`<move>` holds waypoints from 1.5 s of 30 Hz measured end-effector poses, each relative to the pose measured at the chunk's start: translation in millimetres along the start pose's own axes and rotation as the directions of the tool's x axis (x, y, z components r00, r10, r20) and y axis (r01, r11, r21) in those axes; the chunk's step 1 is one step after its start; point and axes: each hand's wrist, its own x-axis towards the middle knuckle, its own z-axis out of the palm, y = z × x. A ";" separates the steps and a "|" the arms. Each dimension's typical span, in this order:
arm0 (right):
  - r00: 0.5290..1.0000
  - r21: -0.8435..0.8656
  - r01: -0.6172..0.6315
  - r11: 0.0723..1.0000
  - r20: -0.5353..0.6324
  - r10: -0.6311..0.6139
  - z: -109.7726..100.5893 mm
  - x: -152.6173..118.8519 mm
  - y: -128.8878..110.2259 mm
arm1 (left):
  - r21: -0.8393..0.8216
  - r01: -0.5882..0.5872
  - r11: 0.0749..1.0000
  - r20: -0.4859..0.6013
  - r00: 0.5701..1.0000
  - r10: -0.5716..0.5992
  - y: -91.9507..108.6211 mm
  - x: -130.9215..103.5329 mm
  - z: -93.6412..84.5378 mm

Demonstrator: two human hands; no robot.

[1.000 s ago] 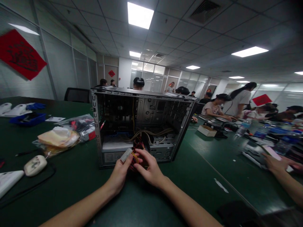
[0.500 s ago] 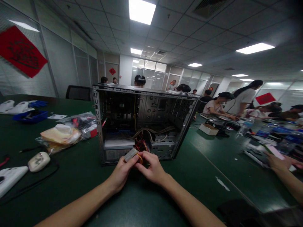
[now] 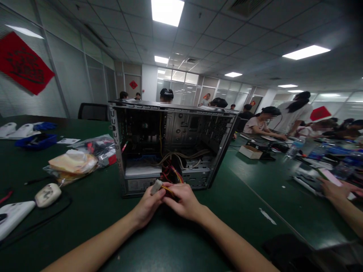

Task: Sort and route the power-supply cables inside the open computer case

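Note:
An open computer case (image 3: 172, 107) stands on the green table, its inside facing me. Just in front of its lower edge, my left hand (image 3: 149, 206) pinches a pale connector (image 3: 156, 186) between thumb and fingers. My right hand (image 3: 184, 200) is closed on the yellow and dark wires (image 3: 168, 189) that run from the connector. The two hands touch or nearly touch. Behind them, red and yellow cables (image 3: 172, 172) hang inside the case, below a bundle of grey cables (image 3: 184, 154).
Left of the case lie plastic bags (image 3: 73, 166), a blue tray (image 3: 36, 141), a white mouse (image 3: 48, 195) and a white device (image 3: 15, 217). To the right are a small open box (image 3: 250, 152), bottles (image 3: 295, 147) and another person's hands (image 3: 337, 190).
The connector has turned more upright in my left hand, showing a shorter side. My right hand has shifted slightly right along the wires.

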 end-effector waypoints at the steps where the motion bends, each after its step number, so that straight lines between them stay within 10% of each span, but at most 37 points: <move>1: 1.000 -0.015 -0.006 1.000 -0.014 0.006 -4.8 5.1 -1.6 | -0.008 0.001 1.000 0.010 1.000 -0.001 -2.1 0.3 -0.8; 9: 0.975 -0.444 -0.184 0.877 0.030 0.220 -36.5 104.0 -32.1 | 0.188 0.006 0.982 0.076 0.997 -0.020 -12.6 6.1 -4.5; 17: 0.916 -0.605 -0.295 0.740 0.041 0.398 0.4 172.6 -31.5 | 0.188 0.027 0.982 0.070 0.997 -0.041 -15.2 5.2 -6.7; 45: 0.887 -0.632 -0.408 0.659 -0.102 0.451 30.9 193.6 -25.2 | 0.114 0.082 0.990 0.023 0.996 -0.085 -13.9 -0.4 -5.7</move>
